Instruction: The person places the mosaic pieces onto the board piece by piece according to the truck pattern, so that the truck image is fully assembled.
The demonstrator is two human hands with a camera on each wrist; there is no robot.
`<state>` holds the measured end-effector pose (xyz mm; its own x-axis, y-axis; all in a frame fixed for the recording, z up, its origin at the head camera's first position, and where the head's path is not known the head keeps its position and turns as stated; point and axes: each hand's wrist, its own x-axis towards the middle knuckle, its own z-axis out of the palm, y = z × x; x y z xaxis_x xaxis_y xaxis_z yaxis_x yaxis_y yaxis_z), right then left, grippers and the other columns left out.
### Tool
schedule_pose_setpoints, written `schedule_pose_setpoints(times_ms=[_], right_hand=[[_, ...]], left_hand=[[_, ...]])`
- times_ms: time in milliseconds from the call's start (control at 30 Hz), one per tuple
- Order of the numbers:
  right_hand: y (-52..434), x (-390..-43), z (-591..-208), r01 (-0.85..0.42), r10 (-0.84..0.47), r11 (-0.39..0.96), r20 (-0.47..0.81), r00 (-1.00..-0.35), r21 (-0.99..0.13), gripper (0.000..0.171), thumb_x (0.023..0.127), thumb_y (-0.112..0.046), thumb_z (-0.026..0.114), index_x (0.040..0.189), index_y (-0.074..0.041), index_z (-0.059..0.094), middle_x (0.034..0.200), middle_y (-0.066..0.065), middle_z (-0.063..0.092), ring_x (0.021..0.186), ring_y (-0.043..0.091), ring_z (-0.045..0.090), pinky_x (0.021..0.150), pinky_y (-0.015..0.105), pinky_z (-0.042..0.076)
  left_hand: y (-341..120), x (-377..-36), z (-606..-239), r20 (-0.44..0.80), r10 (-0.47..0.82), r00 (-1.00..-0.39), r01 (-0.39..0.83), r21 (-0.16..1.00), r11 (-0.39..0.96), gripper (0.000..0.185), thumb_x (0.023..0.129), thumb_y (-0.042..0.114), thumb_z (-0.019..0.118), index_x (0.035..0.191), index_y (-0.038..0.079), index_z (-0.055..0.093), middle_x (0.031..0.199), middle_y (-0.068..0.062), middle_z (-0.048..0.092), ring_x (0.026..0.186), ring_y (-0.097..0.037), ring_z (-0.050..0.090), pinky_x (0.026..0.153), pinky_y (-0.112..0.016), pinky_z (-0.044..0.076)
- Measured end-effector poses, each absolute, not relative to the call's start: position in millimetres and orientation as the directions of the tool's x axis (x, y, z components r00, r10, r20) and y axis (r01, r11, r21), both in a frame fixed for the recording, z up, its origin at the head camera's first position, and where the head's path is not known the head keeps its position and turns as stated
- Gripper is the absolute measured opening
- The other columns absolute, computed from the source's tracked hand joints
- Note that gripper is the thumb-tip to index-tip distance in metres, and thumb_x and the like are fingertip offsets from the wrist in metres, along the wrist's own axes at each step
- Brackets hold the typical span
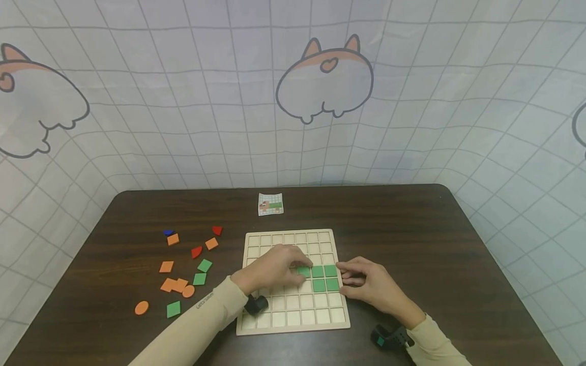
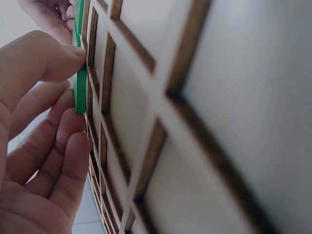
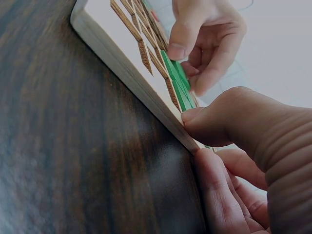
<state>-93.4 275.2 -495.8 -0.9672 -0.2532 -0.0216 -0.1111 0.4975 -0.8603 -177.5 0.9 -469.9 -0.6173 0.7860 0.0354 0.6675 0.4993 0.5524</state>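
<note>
A pale wooden grid board [image 1: 293,319] lies on the table with several green square tiles [image 1: 319,285] set in its right-hand cells. Over the middle of the board, my left hand [image 1: 276,265] pinches a green square tile [image 2: 80,95] between thumb and fingers, at the left end of the upper green row. My right hand [image 1: 377,287] holds the board's right edge beside the green tiles. Its thumb [image 3: 195,119] rests at the rim in the right wrist view, with the index finger [image 3: 212,180] against the side below.
Left of the board lie loose pieces: green squares [image 1: 199,279], orange squares [image 1: 167,267], orange circles [image 1: 141,307], red pieces [image 1: 197,252] and a blue piece [image 1: 169,232]. A small printed pattern card [image 1: 270,204] lies behind the board. The dark table [image 1: 412,223] meets a grid-patterned curtain [image 1: 206,101].
</note>
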Motion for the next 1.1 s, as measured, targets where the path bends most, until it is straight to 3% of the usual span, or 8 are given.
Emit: schedule_pose_setpoints(times_ms=[667,933,1100], right_hand=[[271,-94,-494,-0.114,-0.267,0.502,-0.028,-0.963,-0.857,0.053,0.085,-0.015,0.084,0.134,-0.006,0.068,0.118,0.009,0.067,0.099,0.003,0.066,0.09,0.018,0.059],[273,-94,-493,-0.093,-0.251,0.499,-0.041,-0.967,-0.861,0.053,0.085,-0.016,0.085,0.134,-0.006,0.068,0.118,0.009,0.066,0.098,0.002,0.066,0.088,0.015,0.058],[274,-93,-493,-0.086,-0.248,0.495,-0.046,-0.968,-0.864,0.055,0.085,-0.018,0.085,0.135,-0.006,0.068,0.119,0.01,0.066,0.098,0.002,0.066,0.088,0.015,0.058]], left_hand=[[-7,-177,-467,0.029,0.787,-0.616,0.657,0.571,0.493,0.033,0.09,0.019,0.074,0.122,0.015,0.077,0.12,0.002,0.077,0.112,-0.01,0.069,0.1,-0.029,0.056],[-17,-180,-457,0.059,0.764,-0.642,0.647,0.576,0.499,0.034,0.09,0.017,0.075,0.123,0.012,0.076,0.12,-0.001,0.077,0.103,-0.013,0.072,0.09,-0.027,0.058],[-29,-182,-455,0.065,0.742,-0.667,0.641,0.558,0.527,0.033,0.09,0.017,0.074,0.122,0.013,0.076,0.12,0.002,0.077,0.105,-0.012,0.07,0.094,-0.031,0.058]])
